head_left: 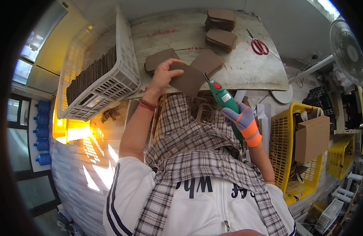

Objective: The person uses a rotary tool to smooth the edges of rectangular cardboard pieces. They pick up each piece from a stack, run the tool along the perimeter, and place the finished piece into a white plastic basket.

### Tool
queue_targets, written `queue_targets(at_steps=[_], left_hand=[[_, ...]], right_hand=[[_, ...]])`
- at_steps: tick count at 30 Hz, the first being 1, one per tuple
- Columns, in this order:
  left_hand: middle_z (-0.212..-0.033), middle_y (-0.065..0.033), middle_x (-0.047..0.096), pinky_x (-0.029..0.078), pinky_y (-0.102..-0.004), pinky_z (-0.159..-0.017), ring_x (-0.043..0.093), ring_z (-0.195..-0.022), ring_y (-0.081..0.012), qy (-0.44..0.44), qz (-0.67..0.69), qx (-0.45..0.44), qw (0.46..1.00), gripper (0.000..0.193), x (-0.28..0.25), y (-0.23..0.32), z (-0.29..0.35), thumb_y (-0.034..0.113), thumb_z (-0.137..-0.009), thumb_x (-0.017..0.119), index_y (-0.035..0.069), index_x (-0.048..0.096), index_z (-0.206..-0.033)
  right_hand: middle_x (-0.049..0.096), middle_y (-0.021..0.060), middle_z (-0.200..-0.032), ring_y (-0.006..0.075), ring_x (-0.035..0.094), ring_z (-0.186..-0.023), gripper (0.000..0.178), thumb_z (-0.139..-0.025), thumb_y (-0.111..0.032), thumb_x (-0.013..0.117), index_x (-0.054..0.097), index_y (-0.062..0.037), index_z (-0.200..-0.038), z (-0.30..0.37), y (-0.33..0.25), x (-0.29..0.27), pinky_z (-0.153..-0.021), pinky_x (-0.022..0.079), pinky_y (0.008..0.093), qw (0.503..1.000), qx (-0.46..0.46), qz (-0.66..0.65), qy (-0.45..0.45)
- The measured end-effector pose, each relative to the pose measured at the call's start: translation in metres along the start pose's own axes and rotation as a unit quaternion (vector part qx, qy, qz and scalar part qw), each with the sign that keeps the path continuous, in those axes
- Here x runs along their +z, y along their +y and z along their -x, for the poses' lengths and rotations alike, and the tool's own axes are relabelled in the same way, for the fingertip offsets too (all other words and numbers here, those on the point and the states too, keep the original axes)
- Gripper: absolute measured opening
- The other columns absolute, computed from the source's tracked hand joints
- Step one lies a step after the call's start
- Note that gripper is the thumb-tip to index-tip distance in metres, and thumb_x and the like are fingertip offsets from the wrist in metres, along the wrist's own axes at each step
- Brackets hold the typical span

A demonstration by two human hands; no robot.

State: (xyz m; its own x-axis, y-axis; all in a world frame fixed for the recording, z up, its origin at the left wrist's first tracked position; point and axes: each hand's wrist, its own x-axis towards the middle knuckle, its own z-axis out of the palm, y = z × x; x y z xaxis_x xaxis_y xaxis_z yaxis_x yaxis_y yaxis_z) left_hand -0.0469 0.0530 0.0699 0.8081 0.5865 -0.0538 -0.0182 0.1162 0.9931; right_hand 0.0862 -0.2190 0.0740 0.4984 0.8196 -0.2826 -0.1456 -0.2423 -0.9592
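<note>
Bare L hand (165,75) w/ pad (188,81), gloved R hand (242,121) w/ tool (221,94), at near edge of table (254,74). The pad lies over that edge, approx. mid-length, pinched betw. L thumb and fingers; R hand is wrapped round the tool, its tip at the pad's R side. Tip is small; contact w/ pad can't be confirmed.

Likely faults: (a) pad, gripped at one end only, could swing or flex under the tip, leaving a ragged edge; (b) tip, if it slips across the pad, could nick the bare L fingers; (c) tip, if angled too far over the table, could catch the near pile (210,62) behind.

Pose: L forearm rises to the table's near edge, hand turned R at the wrist, fingers over the top. R forearm sits lower, hand short of that edge, tool slanting up and L toward the table.
</note>
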Motion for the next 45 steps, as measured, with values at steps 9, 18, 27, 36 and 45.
queue_targets(at_steps=[9,18,27,36,45], left_hand=[[-0.135,-0.0198,0.035,0.029,-0.0479,-0.104,0.029,-0.128,-0.0369,0.321,-0.583,0.187,0.722,0.054,-0.066,-0.034,-0.049,0.011,-0.081,0.066,0.001,0.043,-0.128],[-0.145,-0.0226,0.025,0.006,-0.0494,-0.112,0.009,-0.139,-0.0356,0.154,-0.665,0.151,0.715,0.069,0.059,-0.072,-0.064,0.045,-0.084,0.058,-0.012,0.048,-0.121],[-0.143,-0.0215,0.029,0.007,-0.05,-0.113,0.009,-0.138,-0.0372,0.185,-0.631,0.172,0.734,0.058,0.07,-0.084,-0.064,0.039,-0.081,0.064,-0.006,0.055,-0.116],[-0.093,-0.0101,0.052,0.037,-0.0455,-0.088,0.049,-0.096,-0.0266,0.216,-0.457,0.215,0.835,0.036,0.081,-0.07,-0.054,0.017,-0.072,0.075,0.006,0.046,-0.091],[-0.116,-0.0091,0.057,0.047,-0.0353,-0.095,0.055,-0.107,-0.0229,0.125,0.465,0.044,0.875,0.033,0.113,-0.05,-0.036,0.0,-0.084,0.062,0.005,0.051,-0.114]], right_hand=[[0.062,0.0053,-0.068,0.0093,0.056,-0.05,0.031,-0.081,-0.022,0.071,0.056,0.001,-0.096,0.005,0.028,-0.024,-0.046,0.044,0.0216,0.999,0.011,-0.001,0.053],[0.062,0.0057,-0.07,0.0105,0.058,-0.053,0.034,-0.08,-0.023,0.072,0.055,-0.0005,-0.097,0.009,0.048,-0.032,-0.046,0.046,0.0226,0.996,0.03,-0.021,0.086],[0.062,0.0046,-0.07,0.0106,0.059,-0.055,0.034,-0.08,-0.025,0.072,0.055,-0.0015,-0.097,0.008,0.055,-0.032,-0.047,0.045,0.0226,0.995,0.035,-0.025,0.088],[0.061,0.0043,-0.071,0.0102,0.057,-0.054,0.033,-0.08,-0.022,0.071,0.055,-0.0011,-0.099,0.008,0.052,-0.031,-0.046,0.044,0.0224,0.994,0.034,-0.043,0.091],[0.059,0.0038,-0.069,0.0091,0.056,-0.055,0.038,-0.081,-0.024,0.071,0.054,0.0004,-0.105,0.005,0.036,-0.02,-0.047,0.043,0.0218,0.989,0.004,-0.047,0.138]])
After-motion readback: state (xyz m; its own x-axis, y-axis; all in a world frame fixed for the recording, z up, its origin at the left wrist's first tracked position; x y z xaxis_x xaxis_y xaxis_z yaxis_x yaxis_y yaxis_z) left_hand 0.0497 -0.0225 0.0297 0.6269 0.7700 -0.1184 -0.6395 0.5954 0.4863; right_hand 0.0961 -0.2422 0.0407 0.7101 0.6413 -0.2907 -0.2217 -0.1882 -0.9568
